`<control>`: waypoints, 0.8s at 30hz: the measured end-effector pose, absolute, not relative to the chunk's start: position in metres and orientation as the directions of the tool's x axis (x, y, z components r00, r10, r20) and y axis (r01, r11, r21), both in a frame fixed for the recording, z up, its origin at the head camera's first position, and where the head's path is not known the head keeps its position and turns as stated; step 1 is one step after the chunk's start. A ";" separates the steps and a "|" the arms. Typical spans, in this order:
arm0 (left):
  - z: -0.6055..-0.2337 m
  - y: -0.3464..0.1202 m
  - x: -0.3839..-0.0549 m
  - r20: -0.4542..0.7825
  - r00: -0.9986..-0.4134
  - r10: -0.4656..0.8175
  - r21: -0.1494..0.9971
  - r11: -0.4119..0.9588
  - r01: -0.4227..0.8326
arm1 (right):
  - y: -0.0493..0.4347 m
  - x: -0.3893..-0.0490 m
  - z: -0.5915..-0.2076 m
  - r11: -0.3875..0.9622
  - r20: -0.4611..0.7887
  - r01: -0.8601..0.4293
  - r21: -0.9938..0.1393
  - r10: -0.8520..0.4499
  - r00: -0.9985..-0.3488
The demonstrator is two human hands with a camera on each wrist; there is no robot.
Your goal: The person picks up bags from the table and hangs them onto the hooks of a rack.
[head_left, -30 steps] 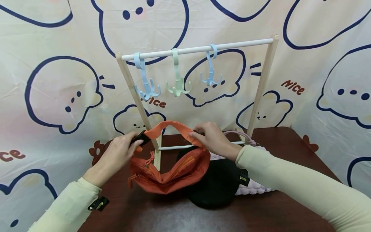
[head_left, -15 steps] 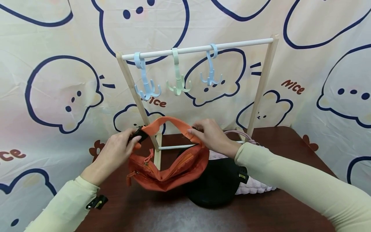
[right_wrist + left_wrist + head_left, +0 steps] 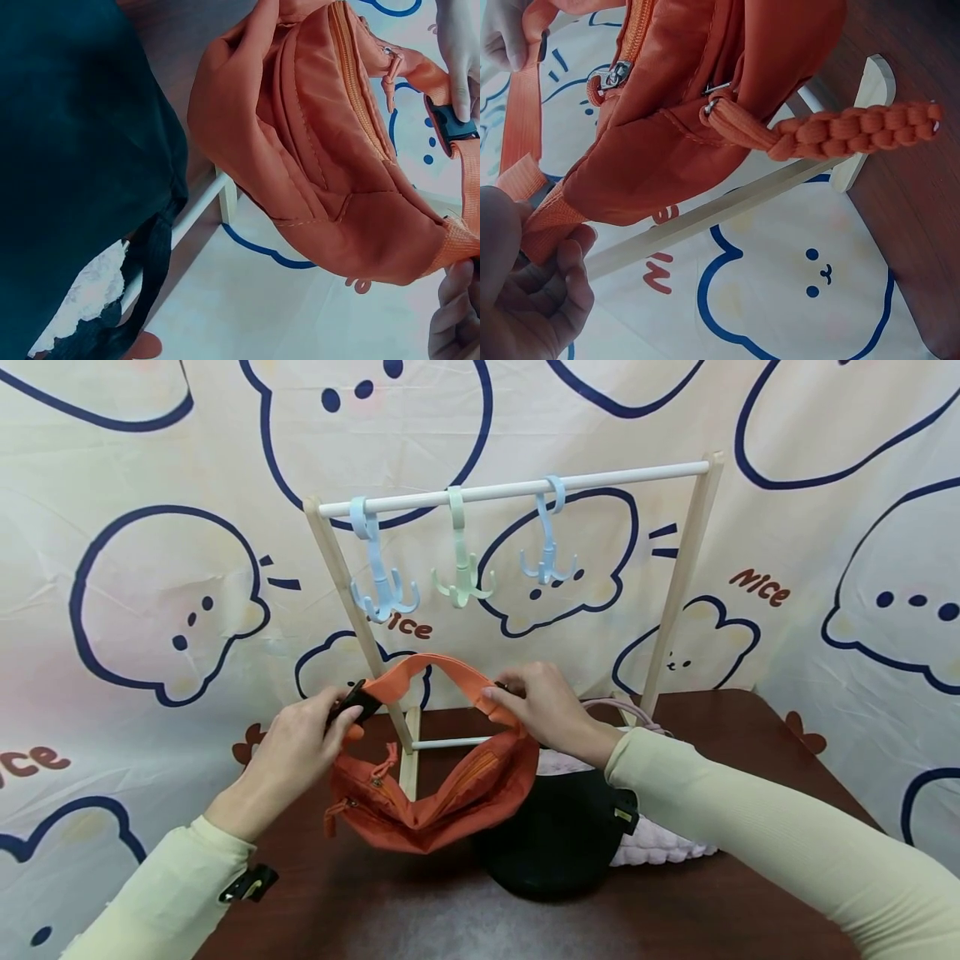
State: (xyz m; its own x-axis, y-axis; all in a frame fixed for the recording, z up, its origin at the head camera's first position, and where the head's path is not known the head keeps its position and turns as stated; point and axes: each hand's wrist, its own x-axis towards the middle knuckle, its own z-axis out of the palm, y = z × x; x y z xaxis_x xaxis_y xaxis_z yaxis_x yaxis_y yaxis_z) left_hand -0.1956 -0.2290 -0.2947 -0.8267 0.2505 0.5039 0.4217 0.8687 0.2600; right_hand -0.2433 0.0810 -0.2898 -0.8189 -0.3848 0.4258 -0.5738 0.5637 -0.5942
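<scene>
An orange waist bag (image 3: 427, 814) with zippers hangs in the air between both hands, its strap (image 3: 431, 664) arching up in a loop. My left hand (image 3: 292, 756) pinches the strap at its black buckle (image 3: 358, 702). On the other side my right hand (image 3: 551, 710) grips the strap near the bag's right end. In the left wrist view a braided zipper pull (image 3: 855, 131) dangles from the bag. Behind and right of it, a black bag (image 3: 551, 852) lies on the table, partly over a pale pink puffy bag (image 3: 660, 843) with a thin handle.
A wooden rack (image 3: 693, 552) with a white top rod (image 3: 510, 489) stands at the back. From the rod hang a light blue hook (image 3: 382, 589), a green hook (image 3: 460, 577) and another blue hook (image 3: 547, 556). A printed cloth (image 3: 165, 602) covers the wall behind the brown table (image 3: 487, 927).
Both hands have raised the orange waist bag slightly, and the strap loop stands a little higher. Hooks and the other bags stay where they were.
</scene>
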 end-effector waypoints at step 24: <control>-0.285 -0.228 -0.196 0.605 -0.752 0.260 0.195 0.868 0.457 | 0.079 -0.241 -0.281 0.543 0.491 -0.632 -0.553 -0.400 -0.774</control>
